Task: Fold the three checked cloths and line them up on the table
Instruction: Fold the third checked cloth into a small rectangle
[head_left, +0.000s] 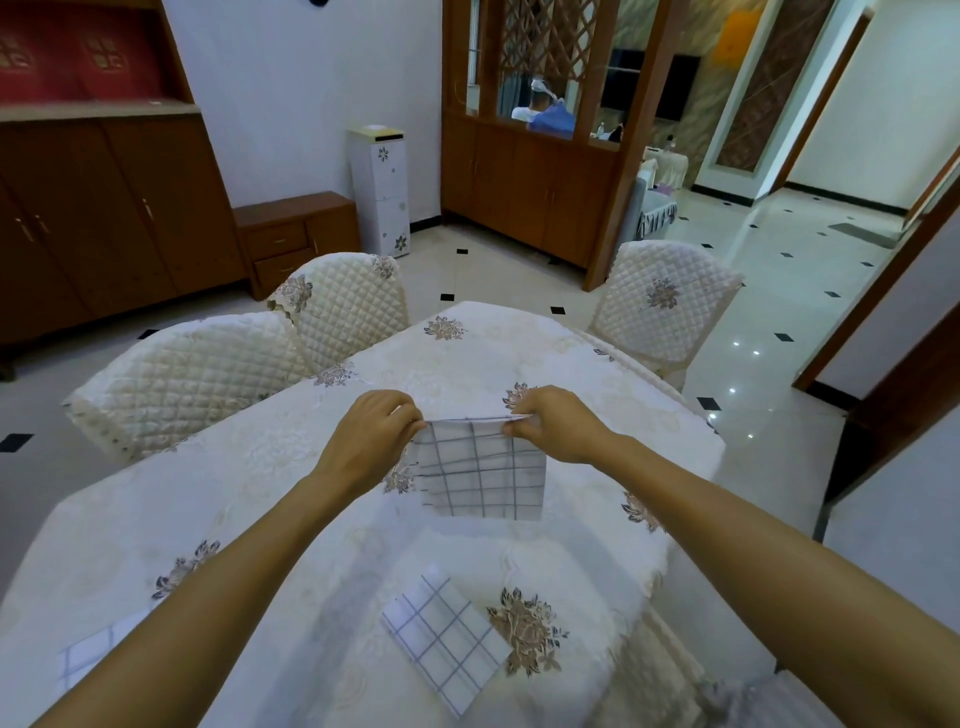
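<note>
The left hand (371, 441) and the right hand (553, 423) are both closed in a pinch on the top edge of a white cloth with a grey check pattern (480, 470), one at each upper corner. The cloth is stretched taut between them and hangs down towards the person, its lower edge lifted clear of the counter (260, 467), which is covered in a cream embroidered tablecloth with brown flower motifs. Both bare forearms reach forward over the counter from the near edge.

Nearer the person than the hands, and roughly below the gap between the forearms, a second white and grey checked cloth (447, 642) lies folded into a flat rectangle on the counter, turned at an angle, just beside a brown flower motif (527, 629). A third checked cloth (88, 654) lies flat beneath the left forearm near the counter's near left edge, partly hidden by the arm.

Beyond the hands, three chairs with cream quilted covers (343, 306) stand around the far side of the counter.
</note>
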